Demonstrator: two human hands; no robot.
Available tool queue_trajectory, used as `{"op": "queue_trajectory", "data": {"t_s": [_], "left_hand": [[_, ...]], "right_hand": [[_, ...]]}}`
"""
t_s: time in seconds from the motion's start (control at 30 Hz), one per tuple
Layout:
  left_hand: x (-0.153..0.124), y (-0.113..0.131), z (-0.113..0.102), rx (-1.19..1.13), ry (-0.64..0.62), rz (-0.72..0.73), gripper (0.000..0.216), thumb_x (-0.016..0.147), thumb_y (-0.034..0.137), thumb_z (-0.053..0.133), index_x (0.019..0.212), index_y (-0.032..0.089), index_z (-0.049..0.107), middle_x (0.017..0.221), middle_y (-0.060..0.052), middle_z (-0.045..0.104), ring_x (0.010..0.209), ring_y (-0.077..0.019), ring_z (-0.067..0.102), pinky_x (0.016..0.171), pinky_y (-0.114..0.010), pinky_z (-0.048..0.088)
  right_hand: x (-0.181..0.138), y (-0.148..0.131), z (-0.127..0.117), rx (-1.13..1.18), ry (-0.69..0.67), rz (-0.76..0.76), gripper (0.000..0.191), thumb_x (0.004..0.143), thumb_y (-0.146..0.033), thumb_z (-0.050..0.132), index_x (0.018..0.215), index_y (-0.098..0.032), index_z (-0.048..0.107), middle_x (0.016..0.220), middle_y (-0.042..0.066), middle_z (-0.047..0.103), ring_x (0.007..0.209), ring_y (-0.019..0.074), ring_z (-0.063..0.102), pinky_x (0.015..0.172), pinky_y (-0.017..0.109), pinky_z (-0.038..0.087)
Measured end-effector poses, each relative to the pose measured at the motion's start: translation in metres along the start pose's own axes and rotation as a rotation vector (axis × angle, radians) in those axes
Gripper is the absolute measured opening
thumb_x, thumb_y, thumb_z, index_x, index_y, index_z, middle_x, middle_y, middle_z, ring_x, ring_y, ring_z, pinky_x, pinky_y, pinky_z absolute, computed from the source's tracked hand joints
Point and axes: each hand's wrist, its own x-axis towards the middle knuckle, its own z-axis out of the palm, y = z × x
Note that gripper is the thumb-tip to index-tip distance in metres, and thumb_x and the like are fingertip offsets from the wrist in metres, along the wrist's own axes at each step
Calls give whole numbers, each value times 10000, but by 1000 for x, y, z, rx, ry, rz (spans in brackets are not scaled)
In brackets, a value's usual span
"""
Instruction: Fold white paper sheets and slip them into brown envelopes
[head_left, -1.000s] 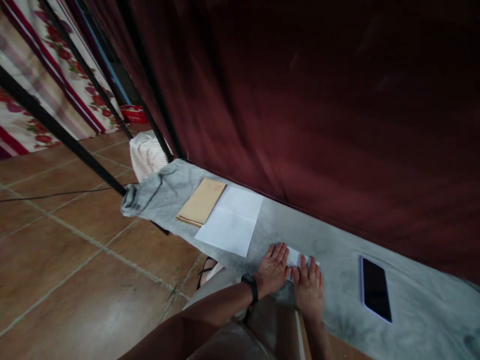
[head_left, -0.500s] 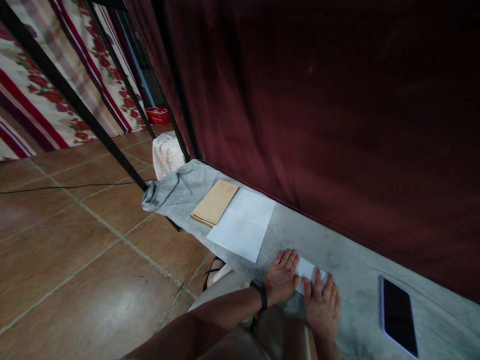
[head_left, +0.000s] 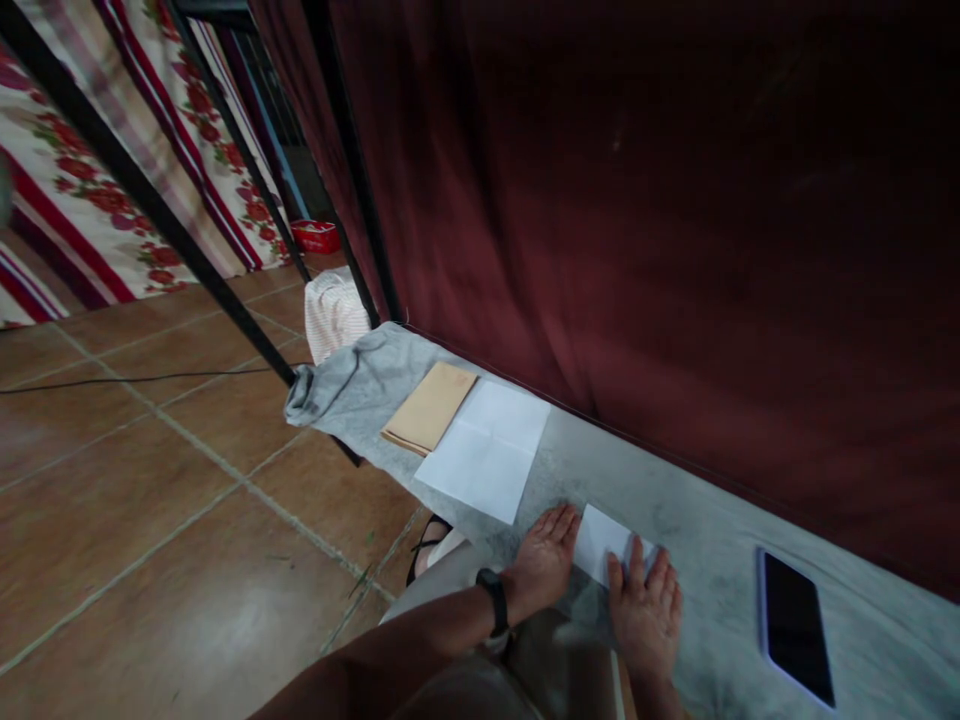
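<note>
Half a second ago our left hand [head_left: 547, 552] lay over the left end of the slip [head_left: 601, 530]; now it has shifted left, to that end's edge, so more of the white shows. That seems to leave the slip chiefly to our right hand [head_left: 646, 610], which has stayed over the other end and appears to be steadying it. The slip itself lies flat on the grey cloth [head_left: 592, 450], between our hands.

Our left fingers are nearly straight and close together, palm down, gripping nothing; we cannot tell whether they touch the slip's edge or only the cloth beside it. Our right fingers are stretched out too, palm down and slightly parted; thumb and forefinger rest on the slip without pinching it. How hard we press, we cannot tell.

Beyond our left hand lies the sheet [head_left: 487, 455], with the brown packet [head_left: 431, 405] just beside it; the phone [head_left: 796, 625] lies apart, to our right.
</note>
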Motion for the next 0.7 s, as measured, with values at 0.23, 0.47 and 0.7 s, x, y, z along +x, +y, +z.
{"op": "queue_trajectory", "data": {"t_s": [0.23, 0.47, 0.7], "left_hand": [[-3, -80, -85, -86, 274, -188, 495, 993, 282, 415, 1484, 215, 431, 1571, -105, 441, 1487, -262, 342, 1220, -483, 295], [-8, -240, -183, -25, 392, -975, 618, 873, 485, 668, 1258, 43, 472, 1371, -276, 516, 1338, -404, 439, 1080, -492, 359], [-30, -274, -186, -138, 361, -1052, 415, 737, 435, 766, 953, 158, 546, 1154, -183, 603, 1224, -374, 489, 1009, -437, 382]], "right_hand": [[1, -1, -1, 39, 15, 7, 630, 1036, -466, 219, 1507, -112, 444, 1544, 301, 379, 1383, 429, 440, 1047, 643, 389], [7, -8, -15, 105, -3, 28, 622, 1025, -478, 259, 1540, -157, 397, 1484, 267, 485, 1308, 412, 518, 1035, 648, 385], [7, -10, -13, 79, 32, 42, 651, 1026, -500, 233, 1538, -133, 393, 1480, 276, 481, 1314, 401, 509, 1042, 629, 389]]}}
